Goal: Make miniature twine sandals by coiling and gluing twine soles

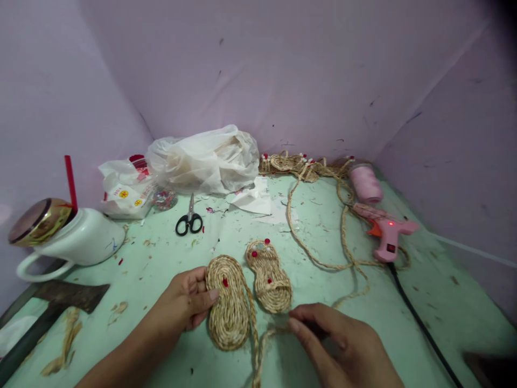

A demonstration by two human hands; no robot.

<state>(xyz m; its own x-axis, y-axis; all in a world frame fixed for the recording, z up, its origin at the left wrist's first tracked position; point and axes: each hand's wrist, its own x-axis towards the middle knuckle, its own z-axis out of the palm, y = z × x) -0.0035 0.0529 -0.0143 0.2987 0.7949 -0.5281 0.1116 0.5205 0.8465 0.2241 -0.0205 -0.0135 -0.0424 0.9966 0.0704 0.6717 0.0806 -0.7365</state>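
My left hand (193,299) pinches the left edge of a coiled straw-rope sole (228,312), shaped like a figure eight with a red spot near its upper part. From the sole's right side runs a loose length of braided straw rope (254,328), which dips toward the bottom of the view and comes back up. My right hand (339,339) has its thumb and forefinger closed on that rope. Between the hands lies a smaller woven slipper (271,277) with a strap and red beads, apart from both hands.
A pink glue gun (388,231) with a lit red light and black cord lies right, near a pink thread spool (365,183). Black-handled scissors (189,222), a plastic bag (205,161) and finished woven pieces (283,163) lie behind. Left are a white mug (92,237) and a hatchet (60,296).
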